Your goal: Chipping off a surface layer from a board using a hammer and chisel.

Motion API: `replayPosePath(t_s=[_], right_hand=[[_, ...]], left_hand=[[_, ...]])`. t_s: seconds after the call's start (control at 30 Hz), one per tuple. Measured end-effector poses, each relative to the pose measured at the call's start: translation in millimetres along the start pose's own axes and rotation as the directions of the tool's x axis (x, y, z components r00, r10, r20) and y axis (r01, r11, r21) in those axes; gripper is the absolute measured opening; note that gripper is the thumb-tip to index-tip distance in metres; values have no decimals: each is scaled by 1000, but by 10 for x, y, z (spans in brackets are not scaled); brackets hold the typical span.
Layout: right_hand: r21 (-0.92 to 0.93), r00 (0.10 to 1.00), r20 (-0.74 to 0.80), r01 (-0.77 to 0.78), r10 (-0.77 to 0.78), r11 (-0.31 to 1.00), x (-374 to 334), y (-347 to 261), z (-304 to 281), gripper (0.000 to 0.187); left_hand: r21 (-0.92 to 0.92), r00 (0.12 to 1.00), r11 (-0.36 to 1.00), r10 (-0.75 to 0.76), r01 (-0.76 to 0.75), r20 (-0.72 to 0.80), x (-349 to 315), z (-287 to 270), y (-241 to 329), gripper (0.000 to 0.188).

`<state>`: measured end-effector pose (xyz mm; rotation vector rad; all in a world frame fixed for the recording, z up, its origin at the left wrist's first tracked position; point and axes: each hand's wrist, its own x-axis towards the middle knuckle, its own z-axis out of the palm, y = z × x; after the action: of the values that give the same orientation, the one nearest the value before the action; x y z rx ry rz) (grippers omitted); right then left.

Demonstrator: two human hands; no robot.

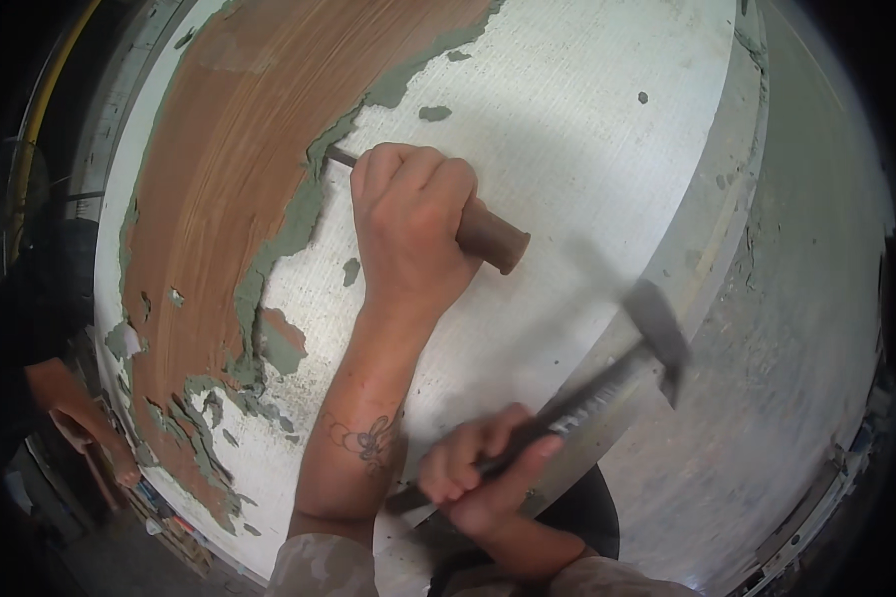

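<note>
My left hand point(410, 221) is wrapped round a chisel point(495, 237) with a brown handle, its butt sticking out toward the right. The thin dark blade meets the torn edge of a grey-green layer point(294, 214) on a large white panel point(567, 129). Beyond that edge lies a streaked brown surface point(219, 149). Lower down, my right hand point(483, 463) grips the dark handle of a hammer point(657, 328). The hammer's head is raised to the right of the chisel's butt, apart from it and smeared by motion.
Loose grey-green flakes point(434, 113) are scattered over the white panel, with a larger piece point(281, 343) near the torn edge. At the far left another person's arm point(85, 418) reaches beside the panel. A pale, blurred surface point(767, 398) extends along the right.
</note>
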<state>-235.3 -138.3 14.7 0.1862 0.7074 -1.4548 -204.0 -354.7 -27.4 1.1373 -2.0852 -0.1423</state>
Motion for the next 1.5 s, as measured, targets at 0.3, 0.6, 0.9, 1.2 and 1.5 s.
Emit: replayPosePath(t_s=[0.3, 0.6, 0.9, 1.2, 1.5], right_hand=[[137, 996, 86, -15, 3, 990, -30, 114, 70, 59], [-3, 972, -46, -229, 229, 973, -30, -17, 162, 59], [-31, 994, 31, -104, 105, 994, -81, 41, 86, 58], [-133, 994, -50, -103, 97, 986, 7, -71, -43, 59], [-162, 995, -96, 8, -23, 987, 51, -146, -85, 63]], left_hand=[[-11, 1000, 1000, -4, 4, 10, 19, -11, 3, 27], [10, 1000, 1000, 3, -3, 15, -11, 6, -43, 27], [-2, 999, 1000, 12, -12, 30, 11, -70, -75, 23], [-27, 1000, 1000, -13, 14, 15, 24, -38, -38, 26], [-31, 1000, 999, -20, 19, -23, -11, -43, -98, 24]])
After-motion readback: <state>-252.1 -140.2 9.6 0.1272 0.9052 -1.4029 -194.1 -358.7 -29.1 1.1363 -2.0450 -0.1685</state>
